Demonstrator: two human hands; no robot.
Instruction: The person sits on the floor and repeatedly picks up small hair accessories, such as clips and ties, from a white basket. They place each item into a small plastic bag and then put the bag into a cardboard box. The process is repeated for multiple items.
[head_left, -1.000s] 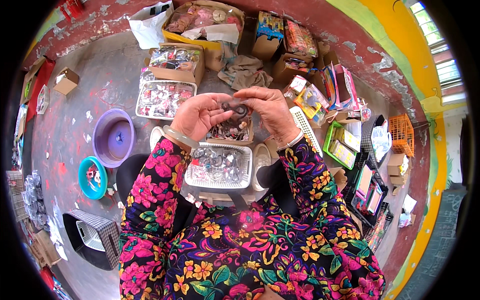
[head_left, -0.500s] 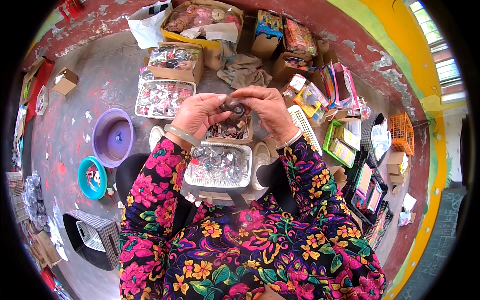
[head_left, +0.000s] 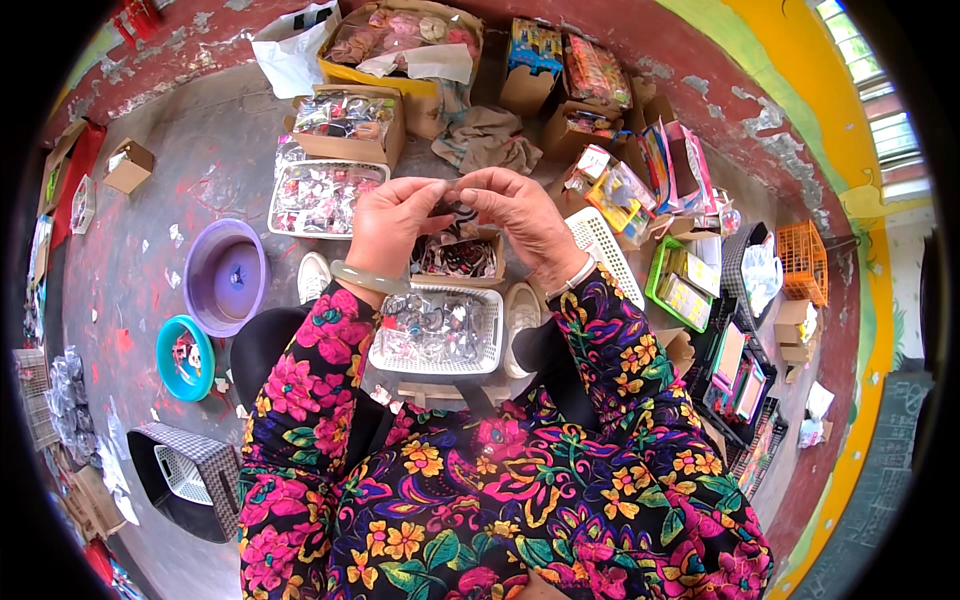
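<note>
Above the boxes in front of me, my left hand (head_left: 393,225) and my right hand (head_left: 532,222) meet at their fingertips. Pinched between them is a dark looped hair tie (head_left: 458,212), mostly hidden by the fingers. Just below the hands stands a small cardboard box (head_left: 460,281) of dark and reddish hair accessories. Nearer to me, between my shoes, a white plastic basket (head_left: 496,350) holds many small clear packets with dark items in them. Another white basket (head_left: 272,222), full of clear packets, lies beyond my left hand.
Cardboard boxes (head_left: 345,150) of packaged goods line the far wall. On the left floor sit a purple basin (head_left: 190,295) and a turquoise basin (head_left: 165,370). A green tray (head_left: 655,270) and a black crate (head_left: 715,405) stand at right, near an empty-looking white basket (head_left: 610,255).
My fingers have drawn closer together and cover more of the hair tie, which showed as a dark loop before. Both hands stay at nearly the same place.
</note>
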